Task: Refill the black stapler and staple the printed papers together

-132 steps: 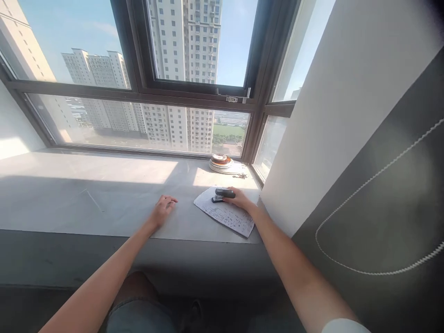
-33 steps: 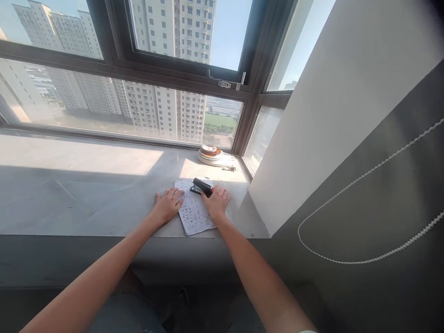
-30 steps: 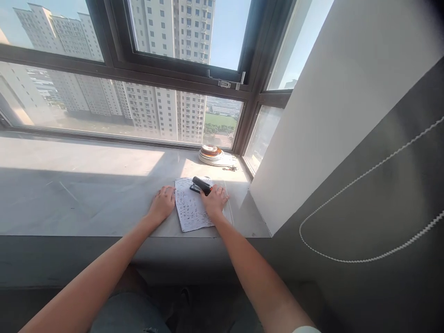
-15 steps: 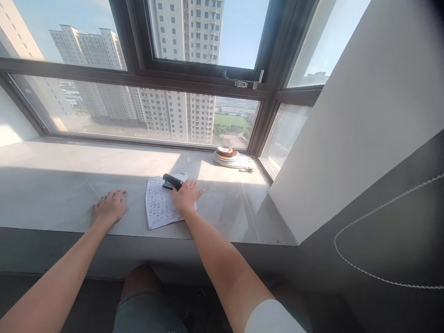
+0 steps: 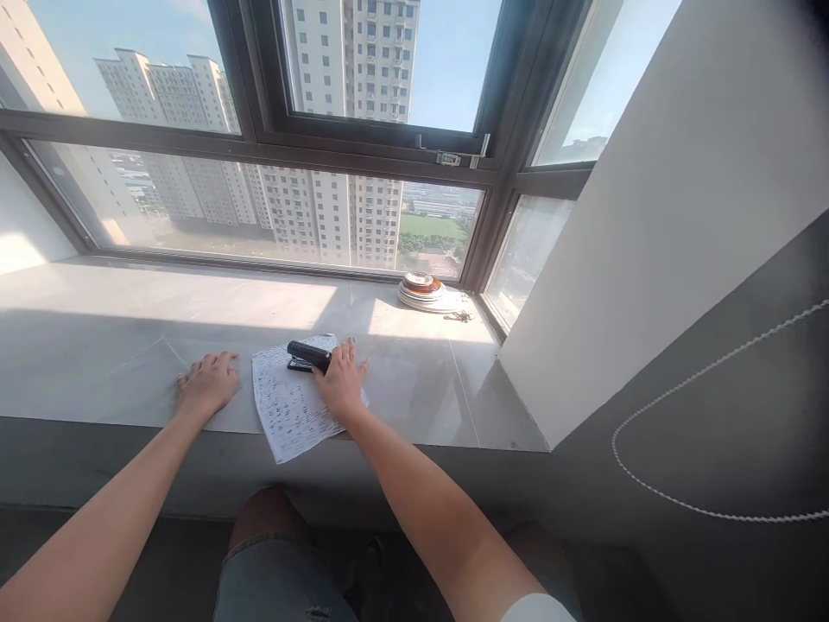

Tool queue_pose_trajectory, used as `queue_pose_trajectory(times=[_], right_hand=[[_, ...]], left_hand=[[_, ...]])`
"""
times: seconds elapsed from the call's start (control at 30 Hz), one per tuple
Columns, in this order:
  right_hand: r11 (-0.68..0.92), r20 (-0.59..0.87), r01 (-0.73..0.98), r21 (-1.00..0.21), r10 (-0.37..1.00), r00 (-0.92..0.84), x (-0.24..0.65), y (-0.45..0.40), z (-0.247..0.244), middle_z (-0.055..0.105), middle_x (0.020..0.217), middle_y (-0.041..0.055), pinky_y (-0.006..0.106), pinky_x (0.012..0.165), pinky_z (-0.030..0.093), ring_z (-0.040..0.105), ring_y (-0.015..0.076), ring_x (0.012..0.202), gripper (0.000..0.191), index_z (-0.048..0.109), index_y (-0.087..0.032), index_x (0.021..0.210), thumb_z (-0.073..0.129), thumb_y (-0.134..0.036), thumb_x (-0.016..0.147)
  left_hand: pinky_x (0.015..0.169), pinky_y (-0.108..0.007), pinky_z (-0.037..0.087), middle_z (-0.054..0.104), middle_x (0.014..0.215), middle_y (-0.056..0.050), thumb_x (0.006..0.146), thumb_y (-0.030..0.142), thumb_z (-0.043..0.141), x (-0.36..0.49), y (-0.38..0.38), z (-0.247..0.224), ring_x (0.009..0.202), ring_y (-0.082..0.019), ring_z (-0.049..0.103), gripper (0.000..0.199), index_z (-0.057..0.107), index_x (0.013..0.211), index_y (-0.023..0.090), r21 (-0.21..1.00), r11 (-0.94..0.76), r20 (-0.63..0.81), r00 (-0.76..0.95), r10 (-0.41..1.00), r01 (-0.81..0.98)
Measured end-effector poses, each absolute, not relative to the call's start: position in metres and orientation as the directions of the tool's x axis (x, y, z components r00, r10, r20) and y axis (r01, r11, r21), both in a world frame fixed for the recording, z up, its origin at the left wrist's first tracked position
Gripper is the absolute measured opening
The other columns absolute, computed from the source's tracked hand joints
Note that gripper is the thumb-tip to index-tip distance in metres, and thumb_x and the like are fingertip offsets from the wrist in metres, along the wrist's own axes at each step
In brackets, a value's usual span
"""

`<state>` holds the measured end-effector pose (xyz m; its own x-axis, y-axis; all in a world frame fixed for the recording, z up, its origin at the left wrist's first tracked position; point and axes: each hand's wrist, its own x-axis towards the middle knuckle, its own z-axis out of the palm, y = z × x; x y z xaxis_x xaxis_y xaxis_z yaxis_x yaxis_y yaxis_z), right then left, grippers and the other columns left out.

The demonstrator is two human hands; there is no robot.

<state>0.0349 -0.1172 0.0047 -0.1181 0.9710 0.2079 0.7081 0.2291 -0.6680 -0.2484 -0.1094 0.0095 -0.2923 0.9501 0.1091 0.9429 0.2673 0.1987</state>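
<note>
"How many things are on the windowsill point(image 5: 414, 406)?"

"One stapler point(image 5: 309, 355), black, lying on handwritten paper point(image 5: 288, 406). I can't tell whether that's one sheet or several. There's one pile of round, flat items point(image 5: 423, 292) by the window corner, its layers too merged to count, with a small dark tangle point(image 5: 458, 317) just beside it."

"Any brand or readable writing?"

"Rows of dark handwriting cover the paper (tiny, I can't make out a word), and I can read no brand on the stapler. The paper's lowest corner hangs over the sill's front edge."

"And the two hands?"

"The left hand point(image 5: 208, 384) rests palm down on the sill, fingers slightly spread, apart from the paper. The right hand point(image 5: 342, 380) is at the stapler's right end, fingers fanned, thumb against it; whether they pinch it, I can't tell."
</note>
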Motion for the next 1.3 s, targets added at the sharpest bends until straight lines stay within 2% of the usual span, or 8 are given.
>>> queue_pose_trajectory(times=[0.2, 0.37, 0.63, 0.73, 0.9, 1.07, 1.2, 1.3], right_hand=[[0.316, 0.270, 0.682, -0.660, 0.946, -0.178, 0.109, -0.143, -0.004, 0.063, 0.139, 0.0128, 0.063, 0.126, 0.014, 0.031, 0.0332, 0.155, 0.031, 0.057, -0.024, 0.117, 0.064, -0.045, 0.096], [0.354, 0.275, 0.702, -0.618, 0.934, -0.229, 0.185, -0.150, 0.001, 0.069, 0.119, 0.0049, 0.051, 0.120, 0.029, 0.062, 0.0273, 0.117, 0.030, 0.060, -0.026, 0.115, 0.067, -0.045, 0.093], [0.127, 0.262, 0.753, -0.645, 0.963, 0.063, 0.244, -0.145, -0.005, 0.070, 0.112, 0.0097, 0.043, 0.095, 0.049, 0.061, 0.0323, 0.113, 0.031, 0.061, -0.025, 0.112, 0.065, -0.047, 0.092], [0.042, 0.284, 0.760, -0.649, 0.940, 0.190, 0.232, -0.149, -0.008, 0.071, 0.114, 0.0140, 0.050, 0.105, 0.043, 0.061, 0.0357, 0.116, 0.026, 0.061, -0.024, 0.109, 0.064, -0.044, 0.093], [-0.097, 0.269, 0.746, -0.659, 0.896, 0.354, 0.207, -0.157, -0.008, 0.065, 0.132, 0.0236, 0.058, 0.119, 0.026, 0.049, 0.0413, 0.139, 0.032, 0.062, -0.019, 0.117, 0.062, -0.041, 0.094], [-0.019, 0.269, 0.832, -0.554, 0.942, 0.201, 0.230, -0.154, 0.000, 0.070, 0.107, 0.0182, 0.052, 0.104, 0.041, 0.058, 0.0390, 0.119, 0.031, 0.066, -0.022, 0.096, 0.068, -0.052, 0.090], [0.188, 0.332, 0.880, -0.436, 0.943, -0.037, 0.265, -0.149, 0.003, 0.066, 0.110, 0.0140, 0.045, 0.095, 0.045, 0.056, 0.0341, 0.114, 0.033, 0.065, -0.022, 0.090, 0.070, -0.055, 0.090], [0.302, 0.402, 0.835, -0.460, 0.909, -0.107, 0.279, -0.146, 0.000, 0.066, 0.110, 0.0111, 0.041, 0.094, 0.046, 0.056, 0.0294, 0.109, 0.027, 0.065, -0.021, 0.092, 0.071, -0.048, 0.091]], left_hand=[[0.114, -0.065, 0.030, 0.045, 0.154, -0.022, 0.105, 0.029, 0.023, -0.244, -0.112, 0.013, 0.140, -0.041, 0.041, 0.053, 0.049, 0.150, 0.017, 0.194, 0.285, 0.092, -0.307, 0.947, 0.939], [0.107, -0.058, 0.041, 0.049, 0.148, -0.026, 0.101, 0.027, 0.033, -0.227, -0.117, 0.015, 0.137, -0.043, 0.045, 0.051, 0.057, 0.143, 0.010, 0.208, 0.247, 0.126, -0.276, 0.953, 0.946], [0.106, -0.043, 0.049, 0.065, 0.124, -0.017, 0.095, 0.019, 0.033, -0.075, -0.111, 0.006, 0.120, -0.031, 0.061, 0.043, 0.071, 0.115, 0.016, 0.389, -0.312, 0.383, 0.156, 0.911, 0.867], [0.107, -0.044, 0.050, 0.068, 0.122, -0.014, 0.097, 0.024, 0.038, -0.018, -0.113, 0.000, 0.121, -0.030, 0.062, 0.039, 0.072, 0.116, 0.019, 0.437, -0.462, 0.430, 0.272, 0.861, 0.772], [0.114, -0.049, 0.045, 0.066, 0.138, -0.015, 0.101, 0.033, 0.044, 0.020, -0.119, -0.019, 0.131, -0.033, 0.059, 0.041, 0.069, 0.130, 0.020, 0.395, -0.491, 0.362, 0.360, 0.860, 0.777], [0.124, -0.050, 0.035, 0.055, 0.156, -0.013, 0.103, 0.036, 0.042, 0.017, -0.113, -0.031, 0.146, -0.031, 0.049, 0.048, 0.063, 0.144, 0.022, 0.289, -0.548, 0.288, 0.475, 0.832, 0.785], [0.125, -0.053, 0.031, 0.049, 0.162, -0.010, 0.106, 0.035, 0.036, 0.018, -0.099, -0.029, 0.152, -0.031, 0.041, 0.051, 0.058, 0.151, 0.025, 0.268, -0.553, 0.205, 0.515, 0.833, 0.789], [0.121, -0.052, 0.036, 0.053, 0.158, -0.009, 0.106, 0.033, 0.038, 0.020, -0.090, -0.024, 0.148, -0.031, 0.045, 0.048, 0.061, 0.148, 0.028, 0.279, -0.568, 0.198, 0.532, 0.823, 0.774]])
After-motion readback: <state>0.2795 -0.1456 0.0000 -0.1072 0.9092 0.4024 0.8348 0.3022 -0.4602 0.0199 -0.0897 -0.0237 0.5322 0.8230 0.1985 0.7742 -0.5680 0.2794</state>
